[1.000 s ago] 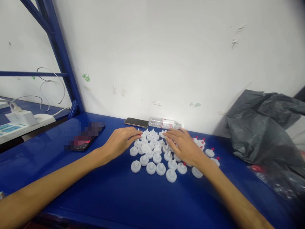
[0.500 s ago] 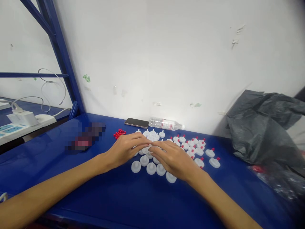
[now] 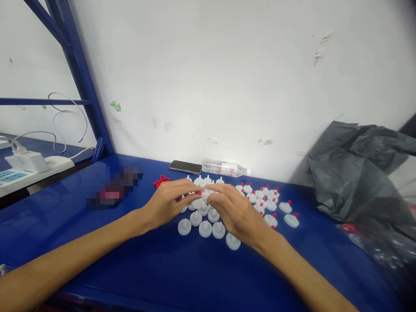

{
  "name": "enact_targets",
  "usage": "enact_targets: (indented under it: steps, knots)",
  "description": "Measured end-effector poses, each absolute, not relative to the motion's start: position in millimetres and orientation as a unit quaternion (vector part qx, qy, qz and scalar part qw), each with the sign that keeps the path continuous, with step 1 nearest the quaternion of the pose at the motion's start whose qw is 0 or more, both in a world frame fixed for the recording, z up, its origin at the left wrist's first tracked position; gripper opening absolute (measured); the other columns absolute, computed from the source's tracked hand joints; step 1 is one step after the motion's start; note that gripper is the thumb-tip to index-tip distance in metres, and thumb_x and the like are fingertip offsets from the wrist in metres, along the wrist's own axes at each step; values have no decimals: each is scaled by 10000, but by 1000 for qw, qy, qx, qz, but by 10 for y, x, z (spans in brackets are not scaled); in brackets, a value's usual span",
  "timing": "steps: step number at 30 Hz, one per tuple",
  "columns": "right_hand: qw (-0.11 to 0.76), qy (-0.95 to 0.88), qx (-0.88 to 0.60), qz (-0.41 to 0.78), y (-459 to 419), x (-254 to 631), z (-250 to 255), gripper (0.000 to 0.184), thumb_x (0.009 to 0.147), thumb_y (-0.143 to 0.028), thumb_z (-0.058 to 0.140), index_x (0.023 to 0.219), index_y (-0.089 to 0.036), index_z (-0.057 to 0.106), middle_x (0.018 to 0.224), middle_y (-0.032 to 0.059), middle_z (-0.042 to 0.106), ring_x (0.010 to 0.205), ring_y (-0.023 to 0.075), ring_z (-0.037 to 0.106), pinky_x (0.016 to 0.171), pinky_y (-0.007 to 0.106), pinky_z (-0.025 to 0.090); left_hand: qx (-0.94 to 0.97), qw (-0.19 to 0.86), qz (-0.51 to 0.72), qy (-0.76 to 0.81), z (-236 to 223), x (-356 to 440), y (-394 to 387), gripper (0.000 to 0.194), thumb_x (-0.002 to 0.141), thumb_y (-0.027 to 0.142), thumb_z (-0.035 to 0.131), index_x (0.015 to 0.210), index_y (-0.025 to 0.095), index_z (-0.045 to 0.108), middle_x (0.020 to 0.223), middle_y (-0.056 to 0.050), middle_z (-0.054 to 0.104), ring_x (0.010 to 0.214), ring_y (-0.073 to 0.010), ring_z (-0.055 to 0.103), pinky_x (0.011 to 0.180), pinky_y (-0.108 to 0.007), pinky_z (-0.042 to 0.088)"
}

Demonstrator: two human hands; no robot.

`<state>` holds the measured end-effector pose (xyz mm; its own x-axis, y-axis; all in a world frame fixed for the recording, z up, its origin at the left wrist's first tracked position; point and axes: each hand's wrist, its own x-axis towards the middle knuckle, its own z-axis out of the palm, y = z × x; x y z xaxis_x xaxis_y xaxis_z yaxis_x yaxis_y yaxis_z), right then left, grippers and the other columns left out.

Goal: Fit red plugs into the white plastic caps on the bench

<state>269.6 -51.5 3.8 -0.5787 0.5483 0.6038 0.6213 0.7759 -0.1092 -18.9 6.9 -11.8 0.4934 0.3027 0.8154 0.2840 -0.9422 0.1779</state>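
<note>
My left hand (image 3: pixel 168 200) is closed in a pinch above the middle of the table, with a small red cap (image 3: pixel 198 193) between thumb and fingers. Facing it, my right hand (image 3: pixel 238 213) grips a white round lid with a spout (image 3: pixel 206 194), largely covered by the fingers. The fingertips of both hands meet around these two pieces. Below lie several white spouted lids (image 3: pixel 205 228) with bare spouts. To the right, several more white lids (image 3: pixel 291 220) carry red caps on their spouts. A small heap of red caps (image 3: pixel 161 180) lies beyond my left hand.
Along the wall lie a phone (image 3: pixel 185 167) and a clear plastic bottle (image 3: pixel 225 168) on its side. A dark plastic bag (image 3: pixel 354 169) stands at the right, a power strip (image 3: pixel 35 169) at the left. A blurred-out item (image 3: pixel 115 187) rests on the blue table (image 3: pixel 182 277).
The fingers have shifted slightly, so the red cap and the white lid now show between them. The view has moved a little; the lids on the table lie as before.
</note>
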Motion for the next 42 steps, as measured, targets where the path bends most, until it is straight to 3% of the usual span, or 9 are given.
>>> enact_targets:
  steps: [3, 8, 13, 20, 27, 32, 36, 38, 42]
  knots:
    - [354, -881, -311, -46, -485, 2704, -50, 501, 1271, -141, 537, 1563, -456, 797, 1704, 13, 906, 1500, 268, 926, 1181, 531, 858, 857, 20, 476, 197, -128, -173, 33, 273, 1332, 378, 781, 1339, 218, 1002, 985, -72, 968, 733, -179, 853, 663, -253, 676]
    - [425, -872, -211, -119, -423, 2703, -148, 473, 1164, -8, 644, 1502, -330, 725, 1566, 113, 968, 1464, 305, 946, 1189, 495, 849, 869, -10, 459, 186, -122, -168, 10, 353, 1361, 338, 720, 1217, 169, 994, 975, -86, 986, 812, -184, 912, 797, -245, 714]
    - [423, -872, -213, -122, -453, 2670, -121, 612, 1034, 83, 609, 1431, -361, 753, 1641, 60, 939, 1485, 283, 934, 1262, 502, 814, 861, 40, 471, 187, -77, -148, -22, 352, 1347, 328, 748, 1140, 167, 983, 855, -58, 944, 690, -162, 857, 709, -222, 672]
    - [437, -856, -212, -177, -460, 2614, -136, 515, 1106, 57, 584, 1356, -328, 816, 1601, 73, 957, 1475, 262, 938, 1277, 465, 802, 849, 146, 448, 240, 19, -158, -82, 266, 1270, 248, 809, 1096, 188, 1001, 838, -50, 939, 683, -170, 838, 688, -224, 638]
    - [407, -864, -226, -194, -456, 2600, -148, 532, 1095, 47, 608, 1340, -352, 861, 1642, 65, 936, 1477, 276, 937, 1277, 504, 815, 835, 209, 423, 283, 58, -149, -82, 286, 1243, 329, 818, 1082, 190, 1009, 852, -58, 941, 692, -182, 821, 719, -260, 639]
    - [344, -874, -286, -192, -366, 2672, -3, 667, 975, 97, 589, 1429, -315, 852, 1638, 157, 885, 1438, 337, 931, 1092, 491, 873, 830, 167, 420, 326, 164, -204, 32, 331, 1267, 390, 747, 1318, 200, 1013, 1072, -87, 1005, 841, -213, 867, 822, -301, 676]
    - [342, -844, -380, -162, -60, 2892, 234, 636, 1027, 47, 543, 1490, -268, 845, 1571, 182, 823, 1104, 286, 935, 849, 406, 823, 792, 56, 377, 476, 318, -422, 218, 436, 1279, 257, 598, 1521, 197, 956, 1263, -103, 1016, 1089, -276, 899, 1073, -400, 709]
    - [358, -808, -449, -134, 118, 3021, 314, 528, 1163, -82, 505, 1539, -228, 845, 1540, 207, 817, 1098, 302, 924, 931, 461, 809, 784, -5, 318, 533, 344, -536, 330, 425, 1240, 182, 605, 1447, 174, 976, 1384, -145, 1003, 1298, -346, 877, 1203, -470, 691]
    - [324, -758, -560, -82, 352, 3213, 269, 570, 1280, -298, 397, 1604, -158, 844, 1602, 273, 838, 1418, 389, 886, 1272, 587, 721, 802, -35, 192, 564, 254, -648, 518, 416, 1226, 149, 615, 1407, 105, 988, 1442, -224, 974, 1439, -441, 825, 1323, -570, 643]
